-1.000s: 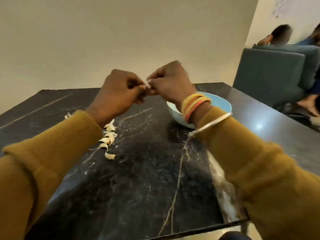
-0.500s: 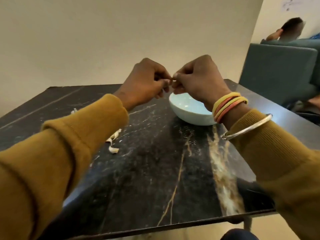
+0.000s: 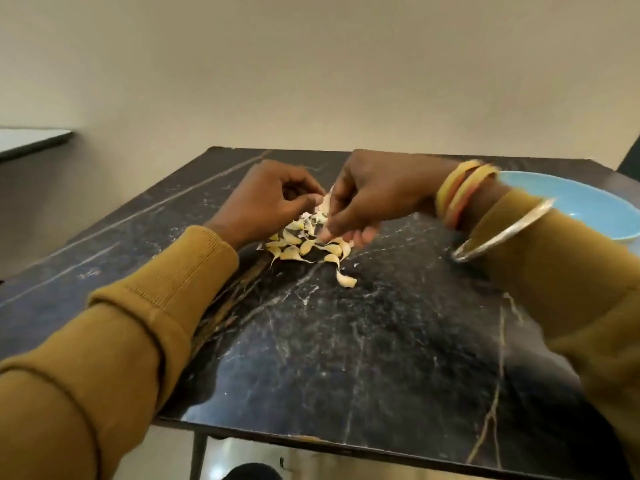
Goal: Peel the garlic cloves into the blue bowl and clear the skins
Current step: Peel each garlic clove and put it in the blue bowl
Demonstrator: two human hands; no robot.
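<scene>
Above the garlic pile [image 3: 304,245], left hand [image 3: 266,202] and right hand [image 3: 370,199] pinch what seems a papery skin [image 3: 325,203], so scraps drop there; blue bowl [image 3: 585,211] sits well right of it.

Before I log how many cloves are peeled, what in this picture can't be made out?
All head view.
1. blue bowl: cut off by the right edge, partly behind the right sleeve; contents unseen.
2. pale garlic piece: pinched between left hand and right hand, covered by fingers; clove or skin unclear.
3. garlic pile: partly under the right hand, blurred; count uncertain.
</scene>
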